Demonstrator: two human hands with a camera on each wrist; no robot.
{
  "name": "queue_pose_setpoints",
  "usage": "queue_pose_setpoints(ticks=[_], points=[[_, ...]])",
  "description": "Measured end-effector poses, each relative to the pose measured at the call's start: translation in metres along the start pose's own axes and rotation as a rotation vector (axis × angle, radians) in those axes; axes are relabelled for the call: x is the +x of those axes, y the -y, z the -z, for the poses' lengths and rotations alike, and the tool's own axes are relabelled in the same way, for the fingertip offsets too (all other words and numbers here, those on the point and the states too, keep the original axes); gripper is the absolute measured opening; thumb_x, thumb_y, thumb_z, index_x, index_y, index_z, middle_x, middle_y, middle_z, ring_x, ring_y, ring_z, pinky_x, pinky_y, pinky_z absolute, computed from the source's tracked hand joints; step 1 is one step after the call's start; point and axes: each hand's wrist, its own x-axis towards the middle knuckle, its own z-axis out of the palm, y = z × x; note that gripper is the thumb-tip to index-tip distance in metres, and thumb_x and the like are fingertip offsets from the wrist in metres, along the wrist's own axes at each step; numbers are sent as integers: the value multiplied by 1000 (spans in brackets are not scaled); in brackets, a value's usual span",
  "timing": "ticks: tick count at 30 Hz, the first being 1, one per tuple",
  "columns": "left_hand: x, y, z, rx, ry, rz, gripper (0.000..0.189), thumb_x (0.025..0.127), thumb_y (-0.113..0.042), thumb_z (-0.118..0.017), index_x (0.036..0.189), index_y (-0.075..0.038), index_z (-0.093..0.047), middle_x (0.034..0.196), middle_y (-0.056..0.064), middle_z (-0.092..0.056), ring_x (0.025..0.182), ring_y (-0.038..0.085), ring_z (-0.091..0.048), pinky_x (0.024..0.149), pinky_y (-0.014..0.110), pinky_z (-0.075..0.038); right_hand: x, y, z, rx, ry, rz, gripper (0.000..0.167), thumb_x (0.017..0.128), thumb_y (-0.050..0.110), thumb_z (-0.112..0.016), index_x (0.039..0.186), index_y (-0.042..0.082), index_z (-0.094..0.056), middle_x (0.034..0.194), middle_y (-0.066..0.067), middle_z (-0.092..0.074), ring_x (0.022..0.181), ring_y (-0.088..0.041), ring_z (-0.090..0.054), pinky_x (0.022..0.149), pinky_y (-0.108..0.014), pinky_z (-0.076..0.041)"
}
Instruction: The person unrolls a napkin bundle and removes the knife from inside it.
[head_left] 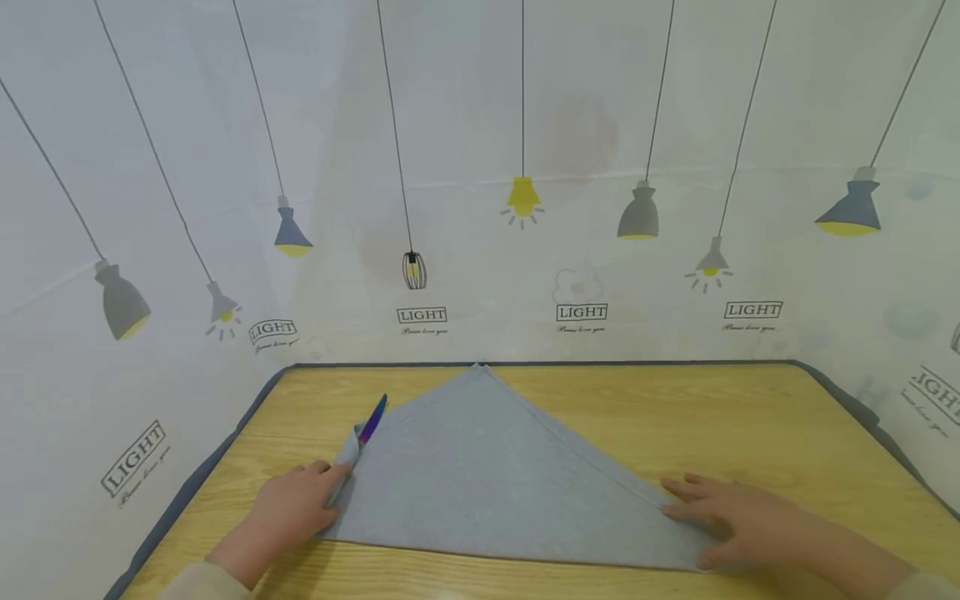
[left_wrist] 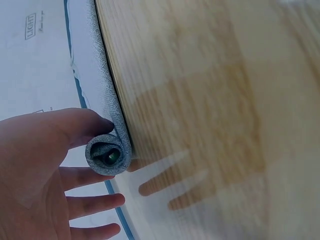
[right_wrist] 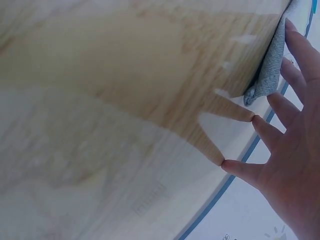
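Observation:
A grey cloth lies folded into a triangle on the wooden table, its point toward the back wall. Its left corner is rolled around a table knife, whose shiny blue-purple blade sticks out of the roll's far end. My left hand pinches that roll between thumb and forefinger. In the left wrist view the roll's near end shows as a spiral with something shiny inside, and the other fingers are spread. My right hand rests with fingers spread on the cloth's right corner.
The wooden table has a dark edge strip along its back and sides. Behind it stands a pale wall covering printed with hanging lamps and the word LIGHT. The glossy tabletop mirrors both hands in the wrist views.

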Motion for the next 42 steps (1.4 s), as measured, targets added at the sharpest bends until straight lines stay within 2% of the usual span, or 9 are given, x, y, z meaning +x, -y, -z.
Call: queue_pose_setpoints(ticks=[7,15,21,24,28,33,35,38,42], points=[[4,1,-4,9,-24,-23,46,82,-21,-75,125,-11,-62,113,11,-63,94,32,-62,71,51,-52,-5,-1,5,-29,12,11,64,82,62,-63,136,27,-59,150,-5,-42,132,-41,-40,91,-50,-47],[4,-1,-1,3,-21,-18,44,84,-20,-72,125,-11,-63,114,13,-63,96,33,-62,70,52,-52,-8,-5,7,8,47,-10,66,82,62,-62,137,27,-58,150,-9,-41,132,-44,-38,92,-52,-46],[1,-4,-1,8,-27,-22,43,84,-23,-70,125,-12,-63,110,11,-63,91,32,-62,69,51,-52,-13,-12,4,-14,22,20,65,84,61,-61,138,26,-58,150,-8,-41,132,-42,-39,93,-50,-46],[1,-6,-1,1,10,-11,46,84,-26,-70,127,-12,-62,111,11,-62,93,32,-61,71,52,-51,-16,-17,1,-47,2,38,65,85,61,-60,138,26,-57,150,-8,-41,132,-38,-40,92,-48,-47],[1,-8,0,-11,44,-6,49,84,-27,-71,129,-12,-61,114,12,-61,97,33,-60,73,54,-51,-19,-22,-1,-59,15,12,66,84,64,-58,140,30,-55,152,-5,-40,133,-37,-40,91,-50,-47],[0,-10,-1,-5,11,-35,47,82,-24,-73,127,-12,-63,115,11,-62,98,34,-61,71,53,-51,-24,-27,-1,-49,19,12,65,85,63,-59,141,30,-54,153,-3,-37,135,-35,-37,89,-53,-47],[0,-11,-2,-1,7,-41,46,82,-25,-73,126,-13,-64,114,11,-63,98,34,-61,70,53,-51,-27,-28,0,-56,11,20,65,85,62,-59,141,29,-54,153,-1,-37,138,-29,-35,89,-51,-48],[0,-12,-2,4,14,-46,44,83,-25,-74,124,-14,-64,113,11,-63,98,33,-61,71,53,-51,-30,-30,1,-60,1,34,65,85,61,-59,141,28,-54,154,0,-36,138,-26,-34,89,-49,-48],[0,-13,-2,3,16,-52,41,83,-23,-74,122,-13,-66,112,10,-63,98,33,-61,70,53,-51,-32,-31,2,-44,15,24,65,85,60,-60,141,28,-53,154,0,-34,136,-32,-36,87,-51,-48]])
